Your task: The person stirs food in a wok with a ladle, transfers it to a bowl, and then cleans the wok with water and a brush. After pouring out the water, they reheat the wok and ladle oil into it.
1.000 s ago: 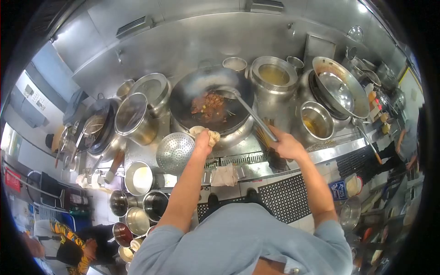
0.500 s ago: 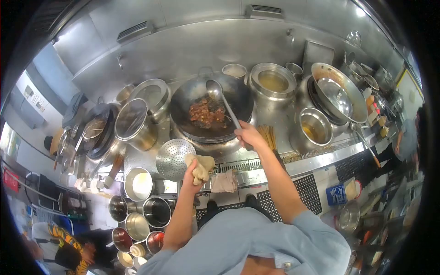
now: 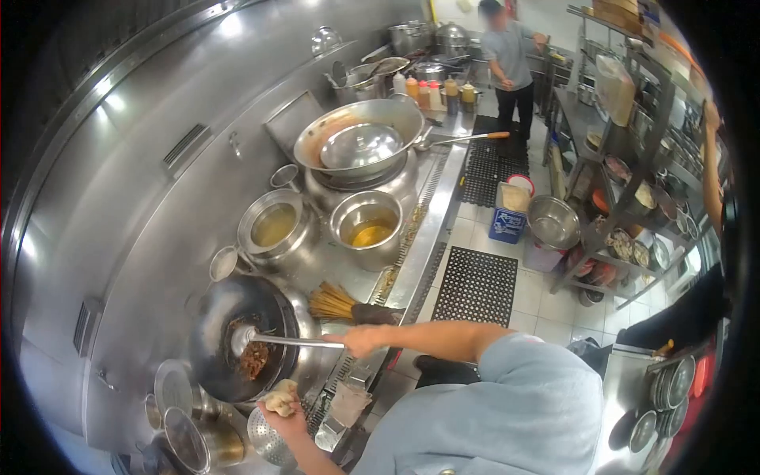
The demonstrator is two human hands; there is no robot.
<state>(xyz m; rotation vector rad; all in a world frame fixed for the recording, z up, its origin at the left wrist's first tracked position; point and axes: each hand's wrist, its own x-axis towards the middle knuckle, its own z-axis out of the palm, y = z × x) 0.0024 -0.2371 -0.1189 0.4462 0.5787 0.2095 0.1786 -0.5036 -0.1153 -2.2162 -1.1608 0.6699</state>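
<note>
My right hand [image 3: 366, 340] is closed around the handle of a long metal ladle [image 3: 289, 340]. The ladle's bowl rests among browned, chopped food [image 3: 254, 361] inside a large dark wok [image 3: 212, 310] on the stove. In my left hand [image 3: 291, 423] is a bunched beige cloth [image 3: 281, 397], held close to the wok's near rim. Below that hand lies a round perforated strainer [image 3: 264, 445], partly covered by my forearm. Another folded cloth [image 3: 348, 404] lies on the counter's front edge, between my arms.
A bamboo brush [image 3: 332, 302] lies right of the wok. Beyond it stand a pot of yellow liquid [image 3: 370, 229] and a wide pan [image 3: 317, 146] holding a metal bowl. A co-worker [image 3: 511, 63] stands far down the aisle. Shelving [image 3: 566, 119] lines the right, with a blue tub [image 3: 507, 225] on the floor.
My view has swung right, bringing the aisle and the co-worker into sight. The ladle is still in the wok in my right hand, and the cloth is still in my left.
</note>
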